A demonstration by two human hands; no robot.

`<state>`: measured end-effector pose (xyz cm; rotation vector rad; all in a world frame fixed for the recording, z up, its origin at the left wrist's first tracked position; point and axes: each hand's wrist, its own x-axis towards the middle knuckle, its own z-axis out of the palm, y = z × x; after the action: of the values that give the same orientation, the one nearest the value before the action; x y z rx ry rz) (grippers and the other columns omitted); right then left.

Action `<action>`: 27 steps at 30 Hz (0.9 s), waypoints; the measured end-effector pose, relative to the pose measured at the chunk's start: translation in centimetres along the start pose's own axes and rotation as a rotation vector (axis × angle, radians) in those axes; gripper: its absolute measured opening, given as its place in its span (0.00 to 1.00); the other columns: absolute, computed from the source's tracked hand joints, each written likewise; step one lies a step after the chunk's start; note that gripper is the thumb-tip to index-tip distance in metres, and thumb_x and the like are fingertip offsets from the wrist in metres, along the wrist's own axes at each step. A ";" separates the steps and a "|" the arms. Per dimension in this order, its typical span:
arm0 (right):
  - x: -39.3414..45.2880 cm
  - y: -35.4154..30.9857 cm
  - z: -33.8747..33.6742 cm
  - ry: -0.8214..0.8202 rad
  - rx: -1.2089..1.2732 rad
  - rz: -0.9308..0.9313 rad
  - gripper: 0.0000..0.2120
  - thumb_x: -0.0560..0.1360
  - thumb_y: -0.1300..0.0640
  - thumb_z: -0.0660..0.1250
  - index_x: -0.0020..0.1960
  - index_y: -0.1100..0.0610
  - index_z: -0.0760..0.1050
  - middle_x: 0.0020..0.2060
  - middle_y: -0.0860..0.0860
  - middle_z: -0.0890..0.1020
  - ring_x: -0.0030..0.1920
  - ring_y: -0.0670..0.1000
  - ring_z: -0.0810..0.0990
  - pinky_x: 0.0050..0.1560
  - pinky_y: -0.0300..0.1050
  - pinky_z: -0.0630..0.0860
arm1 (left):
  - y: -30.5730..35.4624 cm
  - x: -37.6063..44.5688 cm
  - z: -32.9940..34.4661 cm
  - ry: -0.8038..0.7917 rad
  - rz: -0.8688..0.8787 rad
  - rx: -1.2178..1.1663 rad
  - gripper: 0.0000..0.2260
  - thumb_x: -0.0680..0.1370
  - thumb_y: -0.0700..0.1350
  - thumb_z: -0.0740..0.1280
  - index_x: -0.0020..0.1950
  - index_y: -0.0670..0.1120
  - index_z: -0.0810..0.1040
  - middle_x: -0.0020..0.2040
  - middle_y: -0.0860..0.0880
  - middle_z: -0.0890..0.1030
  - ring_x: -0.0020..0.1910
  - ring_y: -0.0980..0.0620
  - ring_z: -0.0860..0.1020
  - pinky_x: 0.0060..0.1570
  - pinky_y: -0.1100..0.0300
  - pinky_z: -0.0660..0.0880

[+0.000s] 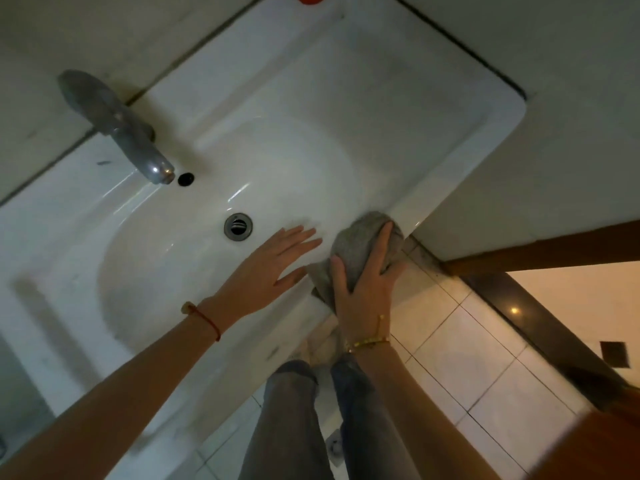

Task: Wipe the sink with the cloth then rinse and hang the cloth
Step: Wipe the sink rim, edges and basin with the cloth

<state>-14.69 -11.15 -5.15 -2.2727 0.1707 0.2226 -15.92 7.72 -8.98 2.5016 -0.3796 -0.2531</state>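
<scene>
Head view: the grey cloth (360, 251) is bunched on the front rim of the sink (311, 81), under the right hand (365, 289), whose fingers are curled over it and press it down. The left hand (268, 271) is spread flat with straight fingers, just beside the cloth, over the basin wall; contact cannot be told.

Risks, as judged: part of the cloth hangs over the rim edge below the right hand, so a wipe outward could drag it off toward the floor. The basin beyond the left hand, round the drain (238, 226) and under the tap (117, 123), could be missed.

Glossy white ceramic sink (311, 109), dull grey metal tap (117, 126), coarse grey fabric cloth (356, 247), shiny floor tiles (485, 368).
</scene>
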 end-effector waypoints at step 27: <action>-5.5 -1.5 4.9 0.197 0.004 0.047 0.40 0.77 0.43 0.65 0.79 0.45 0.44 0.56 0.53 0.63 0.50 0.51 0.70 0.53 0.40 0.68 | -1.8 -7.9 2.2 0.014 0.027 -0.247 0.22 0.83 0.50 0.55 0.75 0.43 0.67 0.74 0.45 0.70 0.75 0.48 0.64 0.77 0.60 0.50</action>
<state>-20.31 -6.16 -6.03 -2.2862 0.3265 0.0225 -23.52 10.58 -11.07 2.2533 -0.3538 -0.2558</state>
